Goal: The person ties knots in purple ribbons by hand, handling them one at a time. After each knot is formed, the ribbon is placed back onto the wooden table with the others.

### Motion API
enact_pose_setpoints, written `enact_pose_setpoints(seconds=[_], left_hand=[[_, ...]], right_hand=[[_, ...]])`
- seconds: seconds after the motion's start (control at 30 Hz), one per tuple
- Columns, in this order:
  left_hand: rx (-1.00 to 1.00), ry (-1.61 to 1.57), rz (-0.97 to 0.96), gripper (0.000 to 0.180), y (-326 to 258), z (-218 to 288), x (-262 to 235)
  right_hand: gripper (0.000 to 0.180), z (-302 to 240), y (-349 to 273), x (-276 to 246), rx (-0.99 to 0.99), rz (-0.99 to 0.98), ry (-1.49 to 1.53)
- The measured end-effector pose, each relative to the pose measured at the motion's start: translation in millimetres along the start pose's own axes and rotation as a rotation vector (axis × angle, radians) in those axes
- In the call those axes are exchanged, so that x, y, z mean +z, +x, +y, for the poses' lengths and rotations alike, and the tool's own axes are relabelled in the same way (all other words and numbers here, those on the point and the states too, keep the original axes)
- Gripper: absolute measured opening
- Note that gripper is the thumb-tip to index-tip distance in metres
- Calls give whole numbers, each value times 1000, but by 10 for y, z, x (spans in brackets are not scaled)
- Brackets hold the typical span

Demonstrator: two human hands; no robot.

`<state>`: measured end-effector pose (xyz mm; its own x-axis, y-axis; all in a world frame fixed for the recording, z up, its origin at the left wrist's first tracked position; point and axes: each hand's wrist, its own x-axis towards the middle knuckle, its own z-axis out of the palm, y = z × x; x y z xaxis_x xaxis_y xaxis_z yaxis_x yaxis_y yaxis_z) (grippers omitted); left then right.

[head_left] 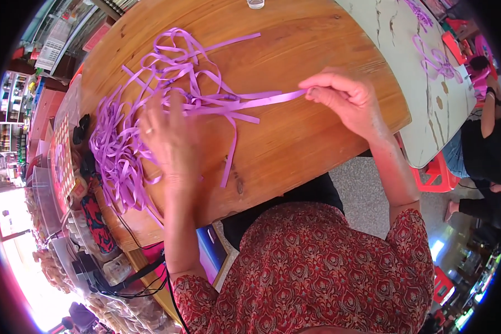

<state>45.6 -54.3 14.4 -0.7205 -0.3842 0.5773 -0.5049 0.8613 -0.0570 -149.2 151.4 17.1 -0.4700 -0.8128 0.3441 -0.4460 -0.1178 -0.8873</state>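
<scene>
A purple ribbon (273,99) stretches out to the right over the wooden table (317,44), its end pinched between the thumb and fingers of my right hand (345,100). My left hand (170,131), smeared by motion, is over the tangled pile of purple ribbons (119,161) at the left. Whether it grips any ribbon does not show. More looped ribbons (178,61) lie beyond my left hand, with small darker knots or bands on some. One loose ribbon end (228,161) hangs toward the table's near edge.
A small glass (255,3) stands at the table's far edge. On the right is a white marbled table (406,100) with more purple ribbons (437,61), where another person (481,145) sits near a red stool (437,172). Cables and a dark adapter (89,267) lie at the lower left.
</scene>
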Motion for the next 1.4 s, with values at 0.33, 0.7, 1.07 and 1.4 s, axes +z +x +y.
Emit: enact_pose_setpoints(seconds=[0.33, 0.7, 1.07, 1.4], left_hand=[[-691, -1991, -492, 19, 118, 873, -98], [-682, -1755, -383, 9, 69, 740, -19], [-724, -1704, -295, 4, 87, 700, 20], [-731, -1652, -293, 2, -7, 717, 216]], right_hand=[[23, -104, 64, 213, -384, 79, -322], [27, 18, 83, 94, -250, 150, -183], [26, 140, 1104, -155, -489, 331, -769], [22, 856, 2255, -92, 10, 28, -1109]])
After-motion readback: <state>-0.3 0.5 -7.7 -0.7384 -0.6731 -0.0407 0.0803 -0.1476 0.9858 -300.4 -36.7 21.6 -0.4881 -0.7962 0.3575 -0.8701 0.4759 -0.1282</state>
